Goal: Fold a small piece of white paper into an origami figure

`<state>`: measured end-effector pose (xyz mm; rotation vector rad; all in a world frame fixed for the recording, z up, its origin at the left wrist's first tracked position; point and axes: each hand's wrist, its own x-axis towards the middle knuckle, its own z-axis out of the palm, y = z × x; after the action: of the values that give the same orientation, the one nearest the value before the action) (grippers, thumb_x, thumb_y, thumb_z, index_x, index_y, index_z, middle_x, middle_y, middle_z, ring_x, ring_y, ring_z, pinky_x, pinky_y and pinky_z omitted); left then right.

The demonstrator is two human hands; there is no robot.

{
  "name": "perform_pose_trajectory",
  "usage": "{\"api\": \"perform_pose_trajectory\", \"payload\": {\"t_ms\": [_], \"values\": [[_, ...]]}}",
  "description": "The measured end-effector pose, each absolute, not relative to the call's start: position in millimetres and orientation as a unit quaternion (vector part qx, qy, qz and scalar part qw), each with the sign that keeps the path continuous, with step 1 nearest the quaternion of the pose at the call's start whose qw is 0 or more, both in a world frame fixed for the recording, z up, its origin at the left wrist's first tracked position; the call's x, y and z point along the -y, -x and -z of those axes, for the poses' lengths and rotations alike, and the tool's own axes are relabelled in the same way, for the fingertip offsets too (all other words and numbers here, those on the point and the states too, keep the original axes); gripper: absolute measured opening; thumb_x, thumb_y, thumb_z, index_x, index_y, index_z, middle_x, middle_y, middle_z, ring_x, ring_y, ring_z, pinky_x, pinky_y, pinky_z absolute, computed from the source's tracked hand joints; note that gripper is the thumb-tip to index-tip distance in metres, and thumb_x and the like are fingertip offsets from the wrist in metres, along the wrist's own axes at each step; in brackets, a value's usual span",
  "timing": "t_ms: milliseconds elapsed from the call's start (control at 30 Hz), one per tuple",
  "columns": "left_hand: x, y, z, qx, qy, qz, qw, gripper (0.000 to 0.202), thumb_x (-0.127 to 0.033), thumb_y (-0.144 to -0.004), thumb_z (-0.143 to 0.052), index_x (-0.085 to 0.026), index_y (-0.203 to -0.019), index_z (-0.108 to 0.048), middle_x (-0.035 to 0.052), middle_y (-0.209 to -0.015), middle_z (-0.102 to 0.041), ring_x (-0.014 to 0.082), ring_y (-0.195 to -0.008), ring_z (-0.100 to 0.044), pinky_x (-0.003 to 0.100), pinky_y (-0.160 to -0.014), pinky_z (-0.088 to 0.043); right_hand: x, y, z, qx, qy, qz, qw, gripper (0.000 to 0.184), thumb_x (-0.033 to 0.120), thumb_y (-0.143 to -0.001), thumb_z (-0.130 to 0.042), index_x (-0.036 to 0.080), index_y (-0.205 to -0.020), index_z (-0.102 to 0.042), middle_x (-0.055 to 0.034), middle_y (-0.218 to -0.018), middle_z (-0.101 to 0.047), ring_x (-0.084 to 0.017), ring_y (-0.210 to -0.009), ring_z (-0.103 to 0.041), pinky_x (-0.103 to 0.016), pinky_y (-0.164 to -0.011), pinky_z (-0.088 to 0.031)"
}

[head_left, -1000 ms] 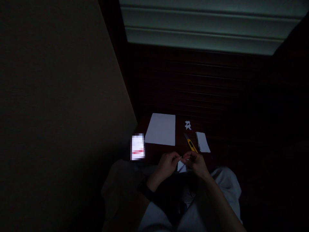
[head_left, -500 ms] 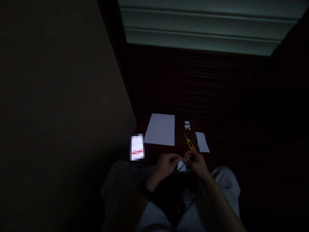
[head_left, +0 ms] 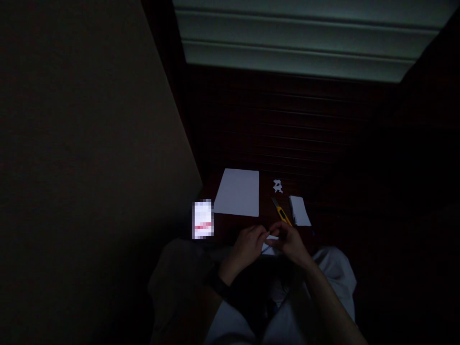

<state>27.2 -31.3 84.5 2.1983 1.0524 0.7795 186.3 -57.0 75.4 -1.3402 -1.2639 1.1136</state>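
In dim light, my left hand (head_left: 248, 245) and my right hand (head_left: 290, 242) meet over my lap at the near edge of a dark wooden surface (head_left: 251, 223). Both pinch a small white piece of paper (head_left: 271, 238) between their fingertips, fingers curled closed. Another bit of white paper (head_left: 266, 248) shows just below the hands. A yellow utility knife (head_left: 282, 213) lies just beyond my right hand.
A white sheet (head_left: 237, 192) lies flat at the back left. A small folded white shape (head_left: 277, 186) and a narrow white slip (head_left: 299, 211) sit right of it. A lit phone (head_left: 203, 220) glows at the left. A wall (head_left: 89, 143) rises on the left.
My hands have stayed together on the small paper, fingers shifting slightly. The view has drifted a little to the right.
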Motion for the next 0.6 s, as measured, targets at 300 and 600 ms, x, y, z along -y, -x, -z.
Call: {"api": "perform_pose_trajectory", "payload": {"t_ms": [300, 600], "values": [[30.5, -26.1, -82.0, -0.378, -0.837, -0.275, 0.285, 0.018, -0.02, -0.087, -0.037, -0.017, -0.078, -0.053, 0.0015, -0.075, -0.057, 0.0121, -0.069, -0.053, 0.021, -0.062, -0.037, 50.3, -185.7, -73.1, 0.431, 0.545, -0.543, 0.472, 0.027, 0.019, -0.049, -0.075, 0.016, -0.069, -0.058, 0.0068, -0.051, -0.048, -0.006, -0.042, -0.04, -0.018, -0.041, -0.032], [24.4, -20.6, -84.6, -0.373, -0.84, -0.249, 0.306, 0.023, -0.025, -0.087, -0.038, -0.017, -0.073, -0.053, 0.0007, -0.069, -0.057, 0.0115, -0.064, -0.052, 0.02, -0.058, -0.035, 48.7, -189.4, -67.1, 0.413, 0.502, -0.607, 0.457, 0.026, 0.014, -0.053, -0.07, 0.017, -0.076, -0.058, 0.0059, -0.054, -0.054, -0.008, -0.047, -0.048, -0.019, -0.048, -0.037]]}}
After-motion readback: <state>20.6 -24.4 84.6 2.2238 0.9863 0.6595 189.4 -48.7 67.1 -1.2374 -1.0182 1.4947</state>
